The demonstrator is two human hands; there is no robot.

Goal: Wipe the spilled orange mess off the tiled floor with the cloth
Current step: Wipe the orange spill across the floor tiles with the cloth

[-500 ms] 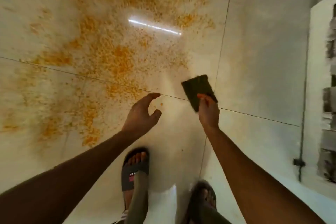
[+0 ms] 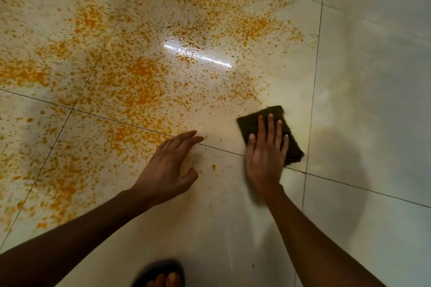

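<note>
The cloth (image 2: 275, 128) was a dark, coarse-looking rectangle lying flat on the glossy pale tiled floor (image 2: 373, 77), at the right edge of the orange mess (image 2: 130, 86), beside a grout line. The mess was a grainy scatter of small orange flecks, thickest toward the left. The right hand (image 2: 265, 156) pressed the cloth with straight, spread fingers. The left hand (image 2: 168, 168) was relaxed and empty, fingers extended over the tile; whether it touched the floor was unclear. A dark sandal (image 2: 161, 272) showed below.
</note>
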